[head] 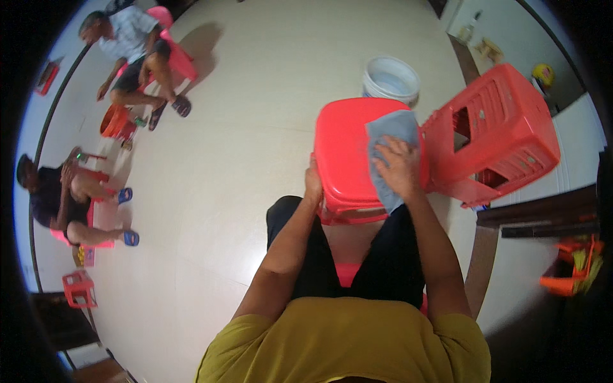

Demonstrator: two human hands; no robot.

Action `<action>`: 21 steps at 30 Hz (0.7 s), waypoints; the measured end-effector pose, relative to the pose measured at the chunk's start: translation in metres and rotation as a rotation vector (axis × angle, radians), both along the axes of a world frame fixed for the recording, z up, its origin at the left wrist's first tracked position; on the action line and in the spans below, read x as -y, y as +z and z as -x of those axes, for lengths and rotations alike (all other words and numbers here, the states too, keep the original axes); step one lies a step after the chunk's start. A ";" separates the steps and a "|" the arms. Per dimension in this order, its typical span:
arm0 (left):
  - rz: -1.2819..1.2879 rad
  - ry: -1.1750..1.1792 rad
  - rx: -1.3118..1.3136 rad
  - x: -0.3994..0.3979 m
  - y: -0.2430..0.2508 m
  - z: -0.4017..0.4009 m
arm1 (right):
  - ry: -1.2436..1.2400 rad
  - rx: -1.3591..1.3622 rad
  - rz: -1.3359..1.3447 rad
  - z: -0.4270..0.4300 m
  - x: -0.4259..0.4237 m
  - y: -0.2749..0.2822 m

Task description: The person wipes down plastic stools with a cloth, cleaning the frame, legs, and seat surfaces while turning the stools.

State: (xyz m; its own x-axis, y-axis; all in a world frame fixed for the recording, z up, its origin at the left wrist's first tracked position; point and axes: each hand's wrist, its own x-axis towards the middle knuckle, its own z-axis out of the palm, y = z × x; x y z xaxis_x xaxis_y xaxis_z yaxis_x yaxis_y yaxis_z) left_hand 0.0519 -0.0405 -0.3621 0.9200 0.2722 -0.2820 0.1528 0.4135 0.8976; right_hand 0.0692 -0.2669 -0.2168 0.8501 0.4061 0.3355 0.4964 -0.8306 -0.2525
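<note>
A red plastic stool (344,148) stands in front of my knees, its smooth square seat facing up. My left hand (313,182) grips the stool's left side, with its fingers partly hidden by the edge. On the right part of the seat lies a grey cloth (393,123), one corner hanging over the near edge. My right hand (398,166) presses the cloth against the seat, fingers spread over it. Touching or very close to the stool's right side are red plastic stools (493,134) lying tipped over, apparently nested.
Beyond the stool stands a white bucket (391,79) holding liquid. Two people sit at the left, near an orange-red bucket (117,122) and a small red stool (79,289). A dark wooden edge (541,213) juts in at the right, by an orange basket (570,268).
</note>
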 end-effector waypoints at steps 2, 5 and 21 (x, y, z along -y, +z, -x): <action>-0.138 -0.050 -0.133 0.002 0.007 0.001 | -0.086 0.047 0.051 -0.023 0.013 -0.007; -0.034 0.013 -0.099 -0.002 -0.001 0.001 | -0.125 0.092 0.060 -0.037 0.008 -0.006; -0.055 0.036 -0.045 0.011 -0.032 -0.012 | -0.112 0.069 0.062 -0.035 0.017 -0.010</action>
State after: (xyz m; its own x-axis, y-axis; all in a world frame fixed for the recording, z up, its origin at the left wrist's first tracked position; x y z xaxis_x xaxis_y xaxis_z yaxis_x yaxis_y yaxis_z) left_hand 0.0644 -0.0517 -0.3939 0.8959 0.3211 -0.3071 0.1797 0.3702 0.9114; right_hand 0.1045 -0.2841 -0.2272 0.8671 0.3315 0.3719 0.4139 -0.8949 -0.1672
